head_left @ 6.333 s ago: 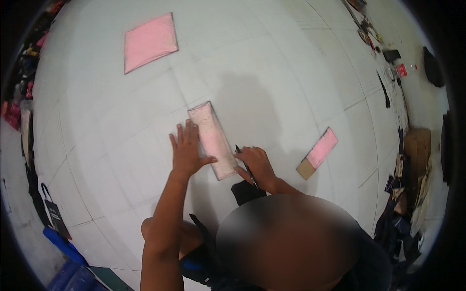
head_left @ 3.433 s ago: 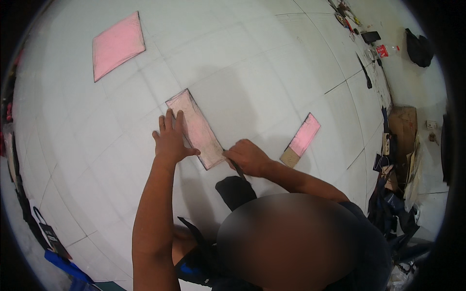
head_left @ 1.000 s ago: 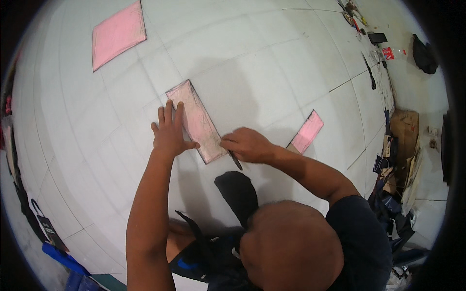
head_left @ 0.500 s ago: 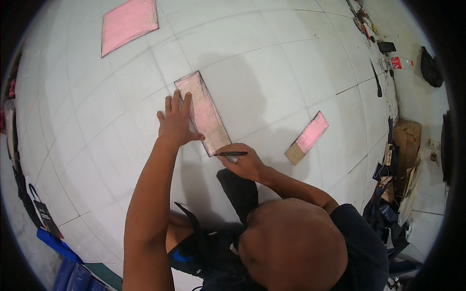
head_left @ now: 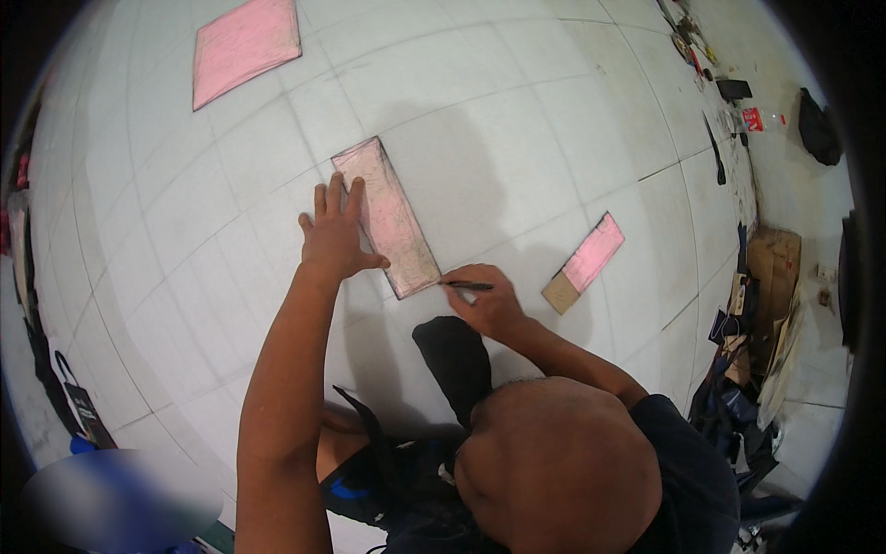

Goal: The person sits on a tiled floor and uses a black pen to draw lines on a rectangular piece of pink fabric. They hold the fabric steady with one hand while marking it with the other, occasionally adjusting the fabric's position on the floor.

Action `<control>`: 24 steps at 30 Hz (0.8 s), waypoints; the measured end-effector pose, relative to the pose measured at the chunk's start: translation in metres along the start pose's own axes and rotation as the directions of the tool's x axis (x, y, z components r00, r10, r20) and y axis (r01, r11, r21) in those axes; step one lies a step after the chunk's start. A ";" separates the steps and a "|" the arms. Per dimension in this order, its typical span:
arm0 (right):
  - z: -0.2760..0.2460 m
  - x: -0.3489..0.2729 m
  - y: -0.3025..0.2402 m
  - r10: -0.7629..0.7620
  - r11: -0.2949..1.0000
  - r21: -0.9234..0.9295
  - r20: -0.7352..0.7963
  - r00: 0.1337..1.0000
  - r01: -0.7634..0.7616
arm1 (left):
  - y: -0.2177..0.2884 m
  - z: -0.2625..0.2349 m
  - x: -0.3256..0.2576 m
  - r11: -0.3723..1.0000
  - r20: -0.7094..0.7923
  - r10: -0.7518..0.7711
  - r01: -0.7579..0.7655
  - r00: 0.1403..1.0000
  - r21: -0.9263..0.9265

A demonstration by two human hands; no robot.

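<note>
A long pink rectangular piece with dark edges lies flat on a white surface, slanting down to the right. My left hand rests on and beside its left edge, fingers spread, the thumb across its lower part. In my right hand I pinch a dark pen; its tip is at the pink piece's lower right corner.
To the right lies a smaller pink strip with a brown end. A larger pink panel is at the far left. A cardboard box, dark bags and a bottle line the right side.
My right hand and the pen have moved right, from the piece's lower left corner along its short bottom edge to its lower right corner. My left hand stays in place.
</note>
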State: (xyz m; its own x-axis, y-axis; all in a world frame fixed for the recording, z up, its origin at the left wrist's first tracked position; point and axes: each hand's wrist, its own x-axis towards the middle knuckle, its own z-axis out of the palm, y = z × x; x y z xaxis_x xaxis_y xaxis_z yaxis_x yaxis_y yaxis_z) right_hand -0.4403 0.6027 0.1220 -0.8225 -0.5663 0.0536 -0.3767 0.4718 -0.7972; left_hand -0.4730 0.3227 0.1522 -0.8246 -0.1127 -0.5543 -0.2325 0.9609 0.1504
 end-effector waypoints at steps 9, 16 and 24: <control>-0.018 0.012 -0.019 0.177 0.964 0.202 -0.002 0.984 -0.173 | 0.003 0.000 -0.006 1.000 -0.031 -0.011 0.010 0.999 -0.015; -0.020 -0.002 0.000 0.292 0.907 0.347 -0.111 0.950 -0.238 | -0.054 0.027 -0.037 0.994 -0.157 -0.102 0.094 0.982 -0.056; -0.024 -0.013 0.010 0.404 0.833 0.447 -0.086 0.911 -0.327 | -0.055 -0.021 -0.157 0.459 -0.416 -0.378 -0.223 0.827 -0.860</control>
State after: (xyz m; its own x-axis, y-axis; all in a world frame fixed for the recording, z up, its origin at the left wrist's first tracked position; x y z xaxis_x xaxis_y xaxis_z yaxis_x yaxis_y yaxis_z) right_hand -0.4440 0.6312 0.1278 -0.9380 -0.2670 -0.2211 0.1455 0.2757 -0.9502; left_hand -0.3415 0.2826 0.2480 -0.8090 -0.5614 -0.1743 -0.3658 0.2486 0.8969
